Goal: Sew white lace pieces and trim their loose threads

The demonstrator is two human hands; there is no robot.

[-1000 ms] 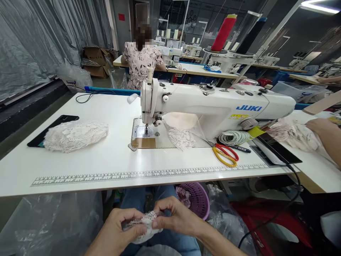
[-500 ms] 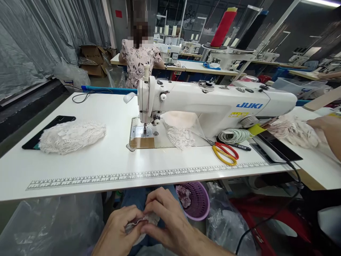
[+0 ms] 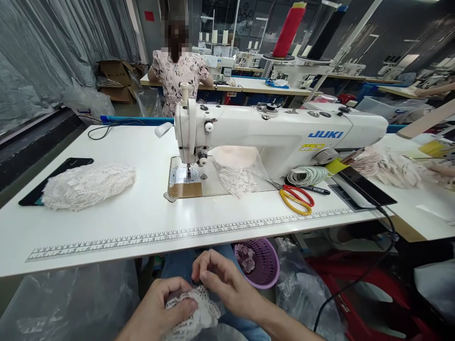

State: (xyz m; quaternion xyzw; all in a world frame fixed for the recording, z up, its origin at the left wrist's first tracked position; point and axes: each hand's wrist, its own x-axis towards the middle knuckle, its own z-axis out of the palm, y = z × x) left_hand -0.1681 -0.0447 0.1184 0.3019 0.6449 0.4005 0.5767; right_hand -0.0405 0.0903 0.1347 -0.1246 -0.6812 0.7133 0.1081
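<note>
Below the table's front edge, over my lap, my left hand (image 3: 161,305) is closed around a bunched piece of white lace (image 3: 195,315). My right hand (image 3: 222,279) pinches the top of the same lace with curled fingers. A white JUKI sewing machine (image 3: 277,135) stands on the white table (image 3: 142,218) in front of me. A pile of white lace (image 3: 87,184) lies on the table at the left, partly on a black phone (image 3: 39,187). Another lace piece (image 3: 236,180) lies beside the needle plate.
Red and yellow scissors (image 3: 296,199) and a coil of cord (image 3: 307,175) lie by the machine's base. A purple basket (image 3: 261,263) sits under the table at my right knee. A person in a floral top (image 3: 177,76) sits at a far table. Red thread cone (image 3: 287,31) stands behind.
My hands have kept working the lace in my lap, which now shows more spread out. The view has shifted right, and a neighbour's hand at the right edge has withdrawn.
</note>
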